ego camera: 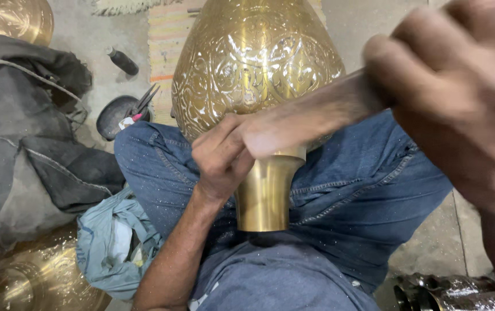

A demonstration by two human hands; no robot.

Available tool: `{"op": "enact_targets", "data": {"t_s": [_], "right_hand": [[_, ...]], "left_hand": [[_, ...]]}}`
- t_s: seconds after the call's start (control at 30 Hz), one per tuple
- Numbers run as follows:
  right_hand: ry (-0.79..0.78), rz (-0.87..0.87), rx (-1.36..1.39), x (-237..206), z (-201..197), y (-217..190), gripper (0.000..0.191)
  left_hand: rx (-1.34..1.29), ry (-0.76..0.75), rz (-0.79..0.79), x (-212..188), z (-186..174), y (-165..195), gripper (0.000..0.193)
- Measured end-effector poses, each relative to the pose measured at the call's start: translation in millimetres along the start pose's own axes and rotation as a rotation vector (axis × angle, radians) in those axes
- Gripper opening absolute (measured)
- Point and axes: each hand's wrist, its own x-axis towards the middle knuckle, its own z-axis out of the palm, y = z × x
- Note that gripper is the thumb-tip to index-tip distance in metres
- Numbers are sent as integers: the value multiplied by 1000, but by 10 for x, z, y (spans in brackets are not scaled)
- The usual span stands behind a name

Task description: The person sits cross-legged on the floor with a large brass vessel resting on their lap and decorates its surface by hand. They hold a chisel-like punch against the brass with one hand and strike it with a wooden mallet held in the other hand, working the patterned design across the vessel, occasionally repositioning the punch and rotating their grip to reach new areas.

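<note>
2 hands (224, 152) on engraved brass vase (253, 63), dark bowl (115, 115) nearby, grey cloth (23, 126) left

A big brass vase (253, 69) lies across the seated person's lap, its plain flared neck (266, 193) pointing back toward the body and its wide belly stretching away over the knees. The belly is covered in chased floral scrollwork, bright silver lines against warm gold, catching the light near the shoulder. The neck is smooth and unworked, a duller yellow, resting on blue denim. Across the join of neck and belly runs a wooden handle (311, 115), blurred, slanting up to the right. One end sits at the vase's shoulder, the other is lost in a fist; its head cannot be made out.
</note>
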Motion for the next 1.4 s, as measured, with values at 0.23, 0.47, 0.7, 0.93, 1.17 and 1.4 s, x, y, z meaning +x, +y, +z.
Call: {"op": "enact_targets", "data": {"t_s": [0.23, 0.47, 0.7, 0.93, 1.17, 1.4], "right_hand": [[0, 46, 172, -181, 174, 73, 30], [23, 137, 317, -288, 221, 76, 19], [-66, 393, 566, -128, 253, 13, 9], [57, 14, 91, -69, 288, 82, 8], [-28, 41, 186, -138, 286, 93, 12], [-18, 103, 310, -185, 346, 99, 13]], "left_hand": [[8, -6, 23, -64, 25, -57, 35], [-91, 127, -122, -115, 176, -12, 36], [-8, 76, -49, -48, 102, 91, 38], [-4, 113, -37, -25, 83, 92, 34], [32, 43, -44, -70, 72, -12, 30], [-15, 22, -60, -50, 60, 9, 32]]}}
